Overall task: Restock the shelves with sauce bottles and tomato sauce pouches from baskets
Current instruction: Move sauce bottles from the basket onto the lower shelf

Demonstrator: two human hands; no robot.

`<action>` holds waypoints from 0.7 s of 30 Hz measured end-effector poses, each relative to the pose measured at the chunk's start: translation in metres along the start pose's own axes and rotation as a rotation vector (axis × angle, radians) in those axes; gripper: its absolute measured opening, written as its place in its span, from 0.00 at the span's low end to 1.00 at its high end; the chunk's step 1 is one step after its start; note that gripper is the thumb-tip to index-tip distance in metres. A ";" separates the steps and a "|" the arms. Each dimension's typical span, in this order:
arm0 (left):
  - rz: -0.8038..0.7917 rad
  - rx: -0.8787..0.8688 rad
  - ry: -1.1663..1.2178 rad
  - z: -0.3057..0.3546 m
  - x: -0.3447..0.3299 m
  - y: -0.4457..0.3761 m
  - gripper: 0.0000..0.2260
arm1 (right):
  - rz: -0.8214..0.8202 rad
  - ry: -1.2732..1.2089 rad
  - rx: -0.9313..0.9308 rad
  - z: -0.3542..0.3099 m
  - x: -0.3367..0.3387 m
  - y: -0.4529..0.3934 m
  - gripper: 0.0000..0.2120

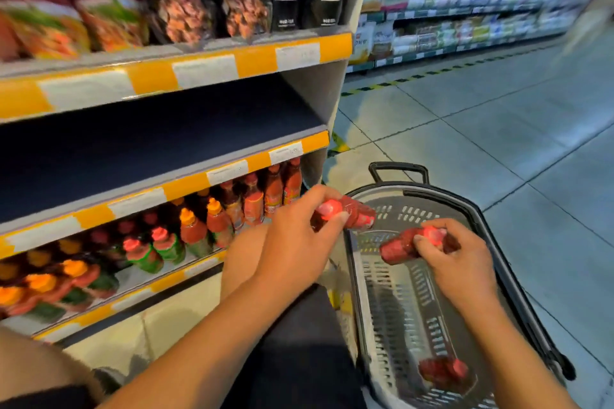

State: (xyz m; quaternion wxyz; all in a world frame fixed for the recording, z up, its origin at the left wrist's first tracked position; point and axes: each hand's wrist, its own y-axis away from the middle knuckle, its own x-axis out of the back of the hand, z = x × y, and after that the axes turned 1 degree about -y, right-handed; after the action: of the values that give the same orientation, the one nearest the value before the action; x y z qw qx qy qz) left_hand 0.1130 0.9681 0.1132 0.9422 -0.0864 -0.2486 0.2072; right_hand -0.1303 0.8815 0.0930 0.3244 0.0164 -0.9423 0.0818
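Red sauce bottle [345, 214] held in left grip [295, 242]; second bottle [408, 246] in right grip [458, 262], basket [498, 242] beneath

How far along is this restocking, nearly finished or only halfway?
It looks close to finished for the bottles. The lower shelf already holds rows of sauce bottles. In hand: the left hand grips one red bottle, and the right hand grips another above the basket. Left: one bottle lies in the basket, and the middle shelf stands bare.
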 end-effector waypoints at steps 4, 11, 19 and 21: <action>0.176 -0.007 0.031 -0.005 0.077 0.022 0.07 | -0.043 -0.081 0.119 -0.047 -0.026 -0.001 0.12; 0.445 0.113 0.090 -0.031 0.203 0.066 0.07 | -0.088 -0.153 0.319 -0.139 -0.071 0.012 0.09; 0.922 0.147 0.118 -0.063 0.319 0.140 0.08 | -0.308 -0.191 0.521 -0.232 -0.151 0.045 0.11; 1.015 0.183 0.108 -0.082 0.343 0.160 0.07 | -0.371 -0.215 0.567 -0.251 -0.174 0.057 0.10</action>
State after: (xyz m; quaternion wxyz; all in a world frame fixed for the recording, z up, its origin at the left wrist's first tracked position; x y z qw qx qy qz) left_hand 0.3697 1.2560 0.1484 0.7383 -0.1238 -0.1071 0.6543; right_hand 0.1552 0.9753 0.1728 0.2153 0.2851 -0.8918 0.2775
